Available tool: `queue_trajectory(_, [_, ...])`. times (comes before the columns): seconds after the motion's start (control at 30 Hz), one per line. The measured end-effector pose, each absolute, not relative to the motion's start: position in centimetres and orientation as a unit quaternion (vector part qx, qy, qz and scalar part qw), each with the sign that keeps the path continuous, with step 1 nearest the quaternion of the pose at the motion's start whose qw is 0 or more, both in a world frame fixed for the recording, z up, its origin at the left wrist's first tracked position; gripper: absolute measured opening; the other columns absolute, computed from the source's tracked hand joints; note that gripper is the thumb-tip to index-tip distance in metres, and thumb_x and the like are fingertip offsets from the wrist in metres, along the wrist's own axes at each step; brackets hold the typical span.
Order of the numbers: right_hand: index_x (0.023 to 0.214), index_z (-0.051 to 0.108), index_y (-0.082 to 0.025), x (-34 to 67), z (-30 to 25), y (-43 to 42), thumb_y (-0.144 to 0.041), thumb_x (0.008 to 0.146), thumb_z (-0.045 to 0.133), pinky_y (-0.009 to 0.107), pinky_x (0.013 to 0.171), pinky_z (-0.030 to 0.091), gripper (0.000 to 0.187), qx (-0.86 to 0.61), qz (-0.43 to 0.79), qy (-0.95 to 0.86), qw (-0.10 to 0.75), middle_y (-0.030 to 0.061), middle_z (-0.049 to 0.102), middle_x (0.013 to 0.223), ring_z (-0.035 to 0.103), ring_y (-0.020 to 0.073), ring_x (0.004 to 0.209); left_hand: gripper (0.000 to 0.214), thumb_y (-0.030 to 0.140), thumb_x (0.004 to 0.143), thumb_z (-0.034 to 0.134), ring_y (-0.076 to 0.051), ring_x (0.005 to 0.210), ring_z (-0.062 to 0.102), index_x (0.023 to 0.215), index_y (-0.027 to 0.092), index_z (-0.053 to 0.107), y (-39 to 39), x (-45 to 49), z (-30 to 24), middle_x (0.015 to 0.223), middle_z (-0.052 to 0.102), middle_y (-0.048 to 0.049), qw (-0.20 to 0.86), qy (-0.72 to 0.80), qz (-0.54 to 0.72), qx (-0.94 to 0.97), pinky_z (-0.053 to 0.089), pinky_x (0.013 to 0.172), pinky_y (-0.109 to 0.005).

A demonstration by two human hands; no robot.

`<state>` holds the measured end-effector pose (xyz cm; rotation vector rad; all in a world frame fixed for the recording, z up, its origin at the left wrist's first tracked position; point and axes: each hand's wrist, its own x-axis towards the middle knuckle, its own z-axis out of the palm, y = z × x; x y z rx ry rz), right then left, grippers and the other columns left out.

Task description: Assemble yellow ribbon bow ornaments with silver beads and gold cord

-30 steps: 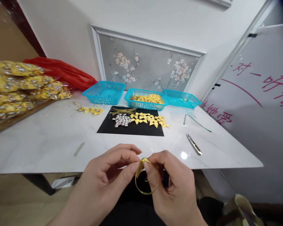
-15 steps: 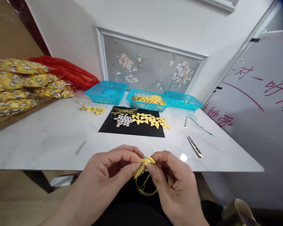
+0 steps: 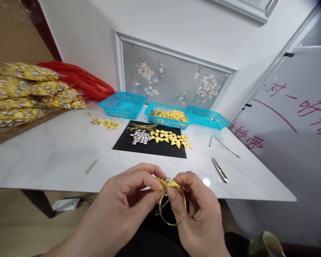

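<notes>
My left hand (image 3: 128, 200) and my right hand (image 3: 200, 210) meet in front of the table's near edge, both pinched on a small yellow bow (image 3: 170, 184) with a thin gold wire (image 3: 173, 214) that loops down below it. A small silver bead seems to sit at the bow's top. On the black mat (image 3: 149, 148) lie a heap of silver beads (image 3: 139, 136), several yellow bows (image 3: 169, 137) and a bundle of gold wires (image 3: 142, 126).
Three blue baskets (image 3: 123, 105) stand at the back, the middle one (image 3: 168, 117) filled with yellow pieces. Small snips (image 3: 219, 170) lie at the right. Bags of finished yellow pieces (image 3: 29, 92) and a red bag (image 3: 77, 80) are at left. A whiteboard (image 3: 291, 117) leans at right.
The wire loop has swung lower and rightward under the bow as my fingers twist it. My view has shifted slightly; the hands stay in the same place.
</notes>
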<state>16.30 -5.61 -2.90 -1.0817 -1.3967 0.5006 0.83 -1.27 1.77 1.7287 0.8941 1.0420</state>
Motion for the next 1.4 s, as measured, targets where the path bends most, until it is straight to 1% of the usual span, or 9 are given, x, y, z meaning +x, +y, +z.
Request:
queue_trajectory(0.13, [0.091, 0.058, -0.021, 16.3, -2.8, -5.6, -0.026, 0.105, 0.055, 0.024, 0.055, 0.045, 0.015, -0.468, 0.217, -0.603, 0.608, 0.0003, 0.059, 0.077, 0.055, 0.0131, 0.061, 0.02, 0.016, 0.087, 0.069, -0.011, 0.078, 0.074, 0.074, 0.026, 0.08, -1.1, 0.5, 1.5, 0.095, 0.074, 0.0007, 0.47, 0.352, 0.413, 0.697, 0.057, 0.069, -0.013])
queue_trajectory(0.3, [0.092, 0.058, -0.021, 16.2, -2.8, -5.6, -0.027, 0.106, 0.054, 0.024, 0.056, 0.048, 0.016, -0.467, 0.205, -0.606, 0.61, 0.0018, 0.061, 0.079, 0.058, 0.0143, 0.065, 0.022, 0.023, 0.095, 0.066, -0.013, 0.085, 0.073, 0.081, 0.028, 0.082, -1.2, 0.2, 1.1, 0.101, 0.074, -0.0006, 0.504, 0.342, 0.412, 0.678, 0.059, 0.075, -0.015])
queue_trajectory(0.47, [0.095, 0.059, -0.021, 16.4, -2.7, -5.5, -0.022, 0.105, 0.053, 0.024, 0.057, 0.048, 0.012, -0.469, 0.202, -0.617, 0.599, 0.0011, 0.061, 0.079, 0.057, 0.0138, 0.064, 0.017, 0.017, 0.088, 0.071, -0.013, 0.079, 0.072, 0.076, 0.026, 0.079, -1.1, 0.5, 1.4, 0.095, 0.074, -0.0003, 0.493, 0.35, 0.411, 0.682, 0.058, 0.068, -0.016])
queue_trajectory(0.6, [0.095, 0.059, -0.021, 16.9, -2.7, -5.2, -0.015, 0.103, 0.054, 0.023, 0.055, 0.046, 0.011, -0.452, 0.194, -0.638, 0.593, -0.0014, 0.059, 0.077, 0.055, 0.0123, 0.062, 0.022, 0.017, 0.09, 0.068, -0.013, 0.078, 0.072, 0.074, 0.026, 0.08, -0.7, 0.6, 1.7, 0.091, 0.074, 0.0004, 0.462, 0.354, 0.408, 0.703, 0.057, 0.069, -0.016])
queue_trajectory(0.7, [0.098, 0.061, -0.021, 17.2, -2.8, -5.1, -0.014, 0.102, 0.055, 0.024, 0.058, 0.048, 0.01, -0.445, 0.203, -0.645, 0.588, -0.0008, 0.061, 0.079, 0.058, 0.0127, 0.064, 0.02, 0.02, 0.091, 0.068, -0.015, 0.079, 0.072, 0.077, 0.026, 0.08, -0.3, 0.4, 1.7, 0.09, 0.076, 0.0001, 0.476, 0.351, 0.397, 0.702, 0.057, 0.071, -0.019])
queue_trajectory(0.83, [0.1, 0.062, -0.022, 17.4, -2.7, -5.1, -0.015, 0.103, 0.055, 0.024, 0.06, 0.05, 0.01, -0.446, 0.208, -0.647, 0.583, -0.0005, 0.064, 0.082, 0.06, 0.0129, 0.067, 0.021, 0.025, 0.094, 0.067, -0.014, 0.072, 0.067, 0.075, 0.025, 0.076, -0.1, 0.3, 1.8, 0.079, 0.075, 0.0015, 0.499, 0.351, 0.378, 0.696, 0.055, 0.066, -0.019])
queue_trajectory(1.13, [0.089, 0.059, -0.021, 16.9, -2.5, -4.9, -0.014, 0.1, 0.058, 0.022, 0.054, 0.042, 0.013, -0.471, 0.182, -0.629, 0.591, -0.0039, 0.057, 0.071, 0.052, 0.0106, 0.058, 0.018, 0.022, 0.087, 0.068, -0.014, 0.065, 0.068, 0.071, 0.024, 0.075, -1.0, 1.3, 2.0, 0.075, 0.077, 0.0014, 0.433, 0.378, 0.431, 0.695, 0.055, 0.06, -0.019])
queue_trajectory(1.23, [0.089, 0.06, -0.021, 16.9, -2.5, -5.0, -0.017, 0.101, 0.058, 0.023, 0.052, 0.043, 0.013, -0.474, 0.191, -0.621, 0.595, -0.0034, 0.057, 0.07, 0.051, 0.0109, 0.056, 0.018, 0.024, 0.087, 0.069, -0.015, 0.064, 0.067, 0.07, 0.023, 0.075, -0.8, 1.3, 2.0, 0.072, 0.076, 0.0009, 0.47, 0.374, 0.418, 0.682, 0.056, 0.059, -0.02])
queue_trajectory(1.4, [0.09, 0.061, -0.02, 17.0, -2.6, -5.2, -0.023, 0.103, 0.058, 0.023, 0.051, 0.044, 0.014, -0.481, 0.211, -0.607, 0.596, -0.0018, 0.057, 0.069, 0.05, 0.0116, 0.056, 0.027, 0.034, 0.098, 0.062, -0.019, 0.076, 0.07, 0.081, 0.022, 0.081, -0.5, 0.4, 1.7, 0.081, 0.078, -0.0034, 0.537, 0.35, 0.377, 0.669, 0.059, 0.069, -0.026])
